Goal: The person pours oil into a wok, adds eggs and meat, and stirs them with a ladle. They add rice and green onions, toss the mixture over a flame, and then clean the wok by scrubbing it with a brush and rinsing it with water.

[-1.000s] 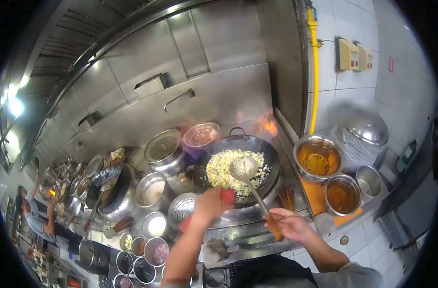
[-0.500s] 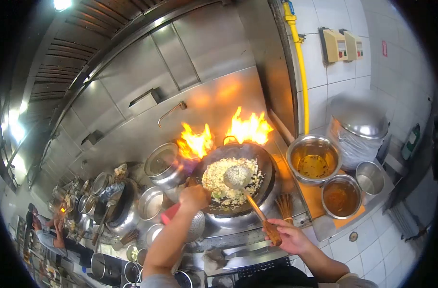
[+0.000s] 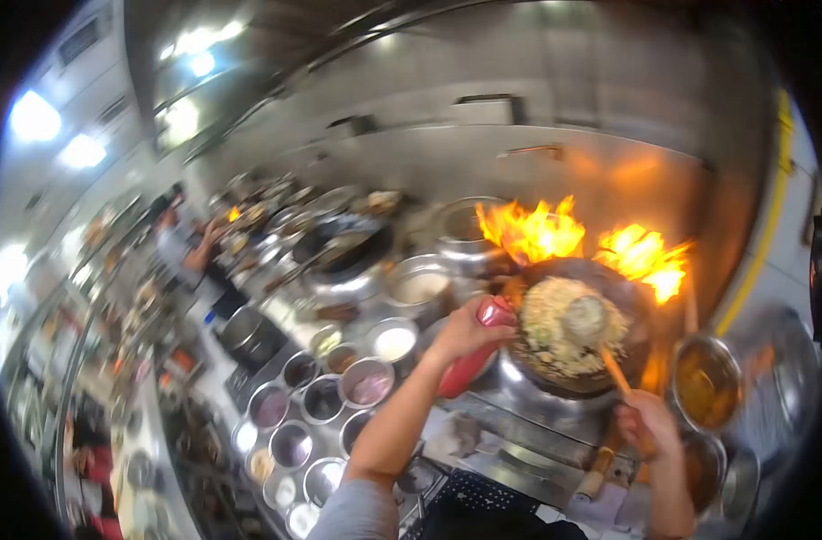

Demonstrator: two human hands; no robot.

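Flames rise behind a large black wok point(image 3: 632, 360). In it lies a layer of fried rice point(image 3: 555, 310) with bits of green. My left hand point(image 3: 468, 333) is closed around a folded red cloth point(image 3: 465, 367) at the wok's left rim. The rim's grip point is hidden behind the fingers and cloth. My right hand point(image 3: 650, 421), fingers wrapped round the wooden handle, holds a ladle point(image 3: 585, 319). Its metal bowl rests over the rice.
Several round seasoning pots point(image 3: 368, 382) stand left of my arm. Beyond is another wok point(image 3: 339, 247), with people point(image 3: 181, 238) working farther off. Flames point(image 3: 537, 232) lick up behind my wok. A steel bowl of orange-brown liquid point(image 3: 706, 382) stands at right, beside a bamboo brush point(image 3: 598, 472).
My view has swung left, bringing the seasoning pots and co-workers into fuller sight. More of the red cloth shows at my left hand. My right hand still holds the ladle in the rice.
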